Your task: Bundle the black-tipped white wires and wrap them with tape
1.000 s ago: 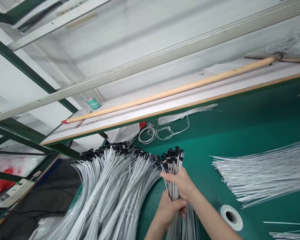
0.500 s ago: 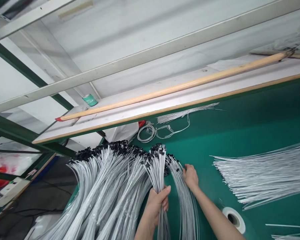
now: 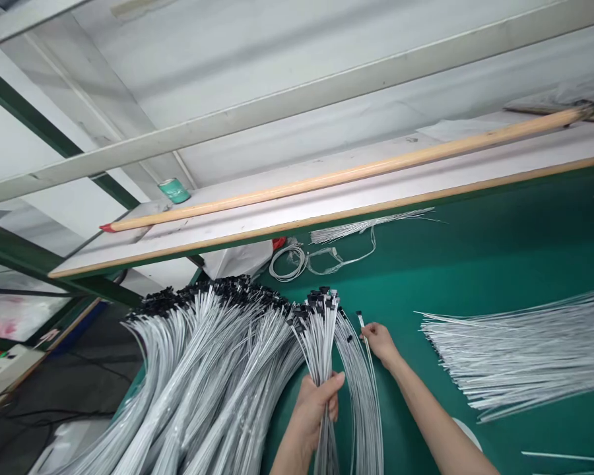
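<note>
Head camera looks down on a green work mat (image 3: pixel 480 264). Near the lower middle of the frame, the left hand (image 3: pixel 313 412) grips an upright bundle of white black-tipped wires (image 3: pixel 318 343), its fingers wrapped closed around it. Just right of that bundle, the right hand (image 3: pixel 380 344) pinches a single wire (image 3: pixel 362 328) between fingertips pressed together. A large heap of matching wires (image 3: pixel 202 376) lies at lower left, and loose white wires (image 3: pixel 519 349) fan out at right.

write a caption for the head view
Left hand grips a bundle of black-tipped white wires; right hand pinches one wire on a green mat
</note>
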A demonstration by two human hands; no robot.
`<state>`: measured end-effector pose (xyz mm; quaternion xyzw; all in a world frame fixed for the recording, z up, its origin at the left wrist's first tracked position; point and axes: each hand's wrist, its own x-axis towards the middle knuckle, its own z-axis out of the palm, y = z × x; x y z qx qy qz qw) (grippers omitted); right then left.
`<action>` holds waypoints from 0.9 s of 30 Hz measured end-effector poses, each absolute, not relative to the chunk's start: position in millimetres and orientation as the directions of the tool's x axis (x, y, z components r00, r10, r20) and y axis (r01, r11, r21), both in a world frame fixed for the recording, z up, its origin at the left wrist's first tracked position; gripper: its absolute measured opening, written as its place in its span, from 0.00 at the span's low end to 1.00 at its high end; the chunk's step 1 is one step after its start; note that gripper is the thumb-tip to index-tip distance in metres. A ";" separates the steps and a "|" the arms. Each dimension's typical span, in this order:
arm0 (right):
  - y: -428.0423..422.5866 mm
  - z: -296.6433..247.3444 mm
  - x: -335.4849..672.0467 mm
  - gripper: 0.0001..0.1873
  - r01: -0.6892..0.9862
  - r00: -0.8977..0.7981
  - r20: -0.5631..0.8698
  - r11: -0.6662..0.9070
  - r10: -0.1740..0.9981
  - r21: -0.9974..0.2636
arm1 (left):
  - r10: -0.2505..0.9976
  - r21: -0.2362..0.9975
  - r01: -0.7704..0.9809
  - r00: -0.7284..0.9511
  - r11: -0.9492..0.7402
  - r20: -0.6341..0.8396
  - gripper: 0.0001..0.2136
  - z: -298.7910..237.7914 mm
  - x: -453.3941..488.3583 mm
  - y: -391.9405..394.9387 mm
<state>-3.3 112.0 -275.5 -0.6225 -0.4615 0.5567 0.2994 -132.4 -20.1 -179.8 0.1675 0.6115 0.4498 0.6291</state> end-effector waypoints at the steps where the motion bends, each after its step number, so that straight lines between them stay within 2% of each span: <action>1: 110.5 -272.7 -2.3 0.08 0.172 -0.064 -0.424 -0.409 0.903 -0.896 | 0.772 0.763 -0.353 -0.150 0.542 -0.618 0.16 -180.3 -132.8 -19.1; 3: 105.5 -262.6 -3.3 0.09 0.040 -0.106 -0.438 -0.436 0.893 -0.899 | 0.774 0.776 -0.317 -0.165 0.545 -0.611 0.17 -181.1 -133.5 -16.9; 8: 84.2 -218.4 -26.6 0.17 -0.189 -0.216 -0.409 -0.449 0.887 -0.873 | 0.736 0.770 -0.260 -0.234 0.582 -0.635 0.23 -183.5 -130.5 -12.2; 11: 75.1 -199.7 -41.6 0.19 -0.255 -0.284 -0.362 -0.434 0.888 -0.864 | 0.775 0.786 -0.263 -0.169 0.560 -0.609 0.20 -184.3 -127.9 -12.1; 13: 76.0 -200.4 -43.1 0.21 -0.196 -0.295 -0.325 -0.390 0.898 -0.900 | 0.797 0.798 -0.272 -0.144 0.537 -0.586 0.15 -184.0 -128.8 -13.2; 16: 85.1 -220.9 -33.5 0.21 0.050 -0.200 -0.291 -0.287 0.935 -0.957 | 0.802 0.809 -0.291 -0.180 0.510 -0.570 0.14 -182.4 -134.3 -15.7; 21: 87.9 -263.0 -21.9 0.02 0.350 -0.068 -0.320 -0.277 0.945 -0.895 | 0.794 0.811 -0.304 -0.214 0.500 -0.570 0.15 -180.3 -141.1 -19.0; 24: 81.2 -273.4 -23.8 0.04 0.444 -0.024 -0.339 -0.294 0.940 -0.846 | 0.798 0.813 -0.286 -0.202 0.507 -0.568 0.16 -179.9 -140.7 -19.5; 27: 80.2 -277.4 -23.4 0.06 0.459 -0.032 -0.368 -0.314 0.929 -0.831 | 0.794 0.808 -0.296 -0.200 0.510 -0.574 0.16 -179.2 -140.3 -19.2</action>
